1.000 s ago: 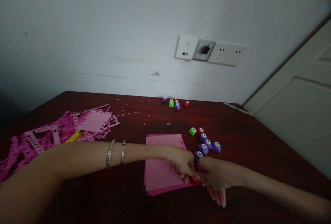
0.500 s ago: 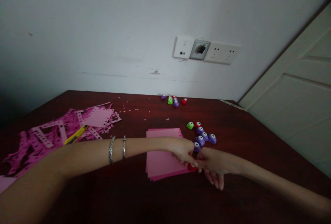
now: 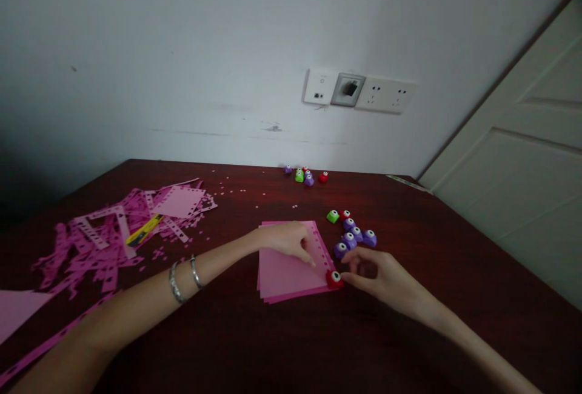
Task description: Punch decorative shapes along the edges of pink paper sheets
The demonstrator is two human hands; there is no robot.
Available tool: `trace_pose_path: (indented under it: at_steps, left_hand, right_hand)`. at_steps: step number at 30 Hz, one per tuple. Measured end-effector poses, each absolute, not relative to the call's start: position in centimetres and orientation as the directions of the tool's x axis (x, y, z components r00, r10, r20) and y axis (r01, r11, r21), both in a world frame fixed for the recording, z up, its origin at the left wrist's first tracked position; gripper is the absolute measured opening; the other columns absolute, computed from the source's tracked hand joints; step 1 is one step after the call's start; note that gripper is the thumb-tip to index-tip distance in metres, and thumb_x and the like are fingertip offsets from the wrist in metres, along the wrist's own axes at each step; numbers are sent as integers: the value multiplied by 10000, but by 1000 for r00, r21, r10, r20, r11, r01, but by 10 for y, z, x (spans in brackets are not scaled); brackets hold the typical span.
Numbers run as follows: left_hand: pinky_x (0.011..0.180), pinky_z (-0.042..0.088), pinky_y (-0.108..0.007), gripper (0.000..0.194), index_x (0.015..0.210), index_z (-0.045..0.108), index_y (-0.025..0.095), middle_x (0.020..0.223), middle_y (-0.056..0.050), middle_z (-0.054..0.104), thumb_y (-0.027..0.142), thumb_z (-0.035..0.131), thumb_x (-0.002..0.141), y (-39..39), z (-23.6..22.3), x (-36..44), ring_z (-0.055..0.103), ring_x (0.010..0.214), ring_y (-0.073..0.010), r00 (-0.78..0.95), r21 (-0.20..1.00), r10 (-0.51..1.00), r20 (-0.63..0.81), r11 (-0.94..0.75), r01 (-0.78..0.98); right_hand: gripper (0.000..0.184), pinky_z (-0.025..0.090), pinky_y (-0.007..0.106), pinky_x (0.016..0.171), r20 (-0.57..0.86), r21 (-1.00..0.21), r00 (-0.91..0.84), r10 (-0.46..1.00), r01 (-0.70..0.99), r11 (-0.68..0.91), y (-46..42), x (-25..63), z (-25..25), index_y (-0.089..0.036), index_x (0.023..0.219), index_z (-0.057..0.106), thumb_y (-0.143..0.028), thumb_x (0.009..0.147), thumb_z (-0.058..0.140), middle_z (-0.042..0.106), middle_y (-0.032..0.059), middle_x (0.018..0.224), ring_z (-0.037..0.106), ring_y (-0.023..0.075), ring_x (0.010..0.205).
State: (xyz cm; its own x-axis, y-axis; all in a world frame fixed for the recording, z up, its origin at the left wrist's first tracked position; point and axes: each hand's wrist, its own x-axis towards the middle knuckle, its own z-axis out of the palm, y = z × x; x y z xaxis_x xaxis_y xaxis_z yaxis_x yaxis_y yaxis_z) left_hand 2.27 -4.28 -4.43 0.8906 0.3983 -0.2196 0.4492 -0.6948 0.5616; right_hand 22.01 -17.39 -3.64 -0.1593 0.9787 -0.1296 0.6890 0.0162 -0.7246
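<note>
A stack of pink paper sheets [image 3: 286, 273] lies on the table with a row of punched shapes along its right edge. Over that stack is my left hand [image 3: 291, 242], its thumb apart from the fingers and nothing held. At the sheets' lower right corner sits a small red craft punch [image 3: 334, 279] with a white and black button. My right hand [image 3: 379, 273] is just right of this punch, thumb and index finger spread, the thumb tip close to it or touching; I cannot tell which. Several purple punches [image 3: 349, 240] stand beyond my right fingers.
A green punch [image 3: 333, 216] stands farther back, and more punches [image 3: 308, 180] are by the wall. Pink paper strips [image 3: 95, 242] and scraps heap up at left with a yellow utility knife [image 3: 144, 230] on them. Wall sockets [image 3: 386, 96] are above.
My hands have moved apart, the left one back over the sheets, the right one slightly right. The red punch between them is now uncovered, and punched shapes show along the paper's edge.
</note>
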Motion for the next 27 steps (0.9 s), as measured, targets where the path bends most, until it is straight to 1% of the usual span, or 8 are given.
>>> trace_pose_path:
  at_steps: [2, 4, 7, 10, 13, 17, 23, 27]
  left_hand:
    - [489, 285, -211, 374, 702, 634, 135, 615, 9, 583, 507, 656, 674, -44, -48, 21, 466, 523, -88, 877, 542, 421, -232, -692, 476]
    - [498, 288, -215, 372, 714, 631, 142, 629, 11, 588, 506, 674, 651, -45, -50, 21, 467, 528, -92, 864, 526, 440, -245, -688, 500]
    - [503, 290, -225, 376, 715, 629, 143, 633, 8, 592, 501, 699, 623, -47, -47, 22, 468, 529, -103, 854, 496, 448, -266, -696, 520]
    - [512, 292, -236, 370, 721, 633, 136, 628, 0, 591, 486, 707, 627, -48, -45, 23, 472, 538, -114, 858, 477, 438, -269, -713, 513]
    - [519, 290, -233, 336, 725, 633, 142, 626, 6, 582, 456, 714, 636, -48, -44, 22, 469, 543, -111, 860, 498, 434, -269, -702, 510]
    - [508, 278, -216, 311, 711, 621, 153, 629, 23, 562, 434, 724, 629, -47, -46, 21, 455, 540, -93, 857, 520, 438, -270, -683, 513]
    - [512, 282, -219, 322, 710, 611, 147, 642, 19, 569, 440, 719, 633, -46, -48, 21, 453, 545, -94, 865, 525, 425, -267, -688, 500]
    - [509, 267, -218, 313, 697, 608, 150, 614, 28, 546, 432, 725, 627, -46, -49, 21, 441, 534, -87, 862, 537, 437, -257, -677, 503]
  right_hand:
    - [259, 456, 239, 594, -96, -691, -237, 967, 715, 106, -174, 222, -38, -173, 955, 603, -333, 756, 642, 581, 21, 829, 513, 121, 654]
    - [273, 457, 252, 622, -119, -664, -302, 946, 733, 150, -175, 222, -40, -193, 1008, 605, -295, 757, 641, 570, 29, 905, 508, 125, 677]
    - [264, 459, 263, 645, -118, -644, -353, 928, 739, 199, -176, 221, -43, -203, 1028, 602, -260, 771, 622, 549, 36, 952, 505, 131, 697]
    - [215, 457, 269, 665, -98, -637, -370, 924, 736, 227, -175, 221, -46, -203, 1003, 610, -248, 792, 597, 548, 36, 948, 506, 135, 712]
    - [183, 452, 271, 672, -89, -635, -377, 922, 734, 238, -173, 222, -47, -204, 979, 621, -252, 807, 581, 558, 33, 923, 507, 139, 716]
    - [174, 446, 266, 668, -85, -645, -377, 922, 726, 237, -173, 222, -46, -204, 971, 629, -255, 814, 575, 564, 33, 923, 510, 141, 721]
    - [159, 451, 270, 683, -86, -649, -375, 923, 724, 233, -174, 222, -44, -206, 961, 627, -246, 815, 576, 562, 30, 925, 514, 141, 729]
    - [160, 457, 277, 691, -88, -644, -378, 922, 727, 236, -174, 222, -44, -205, 963, 627, -245, 817, 572, 564, 32, 926, 518, 143, 730]
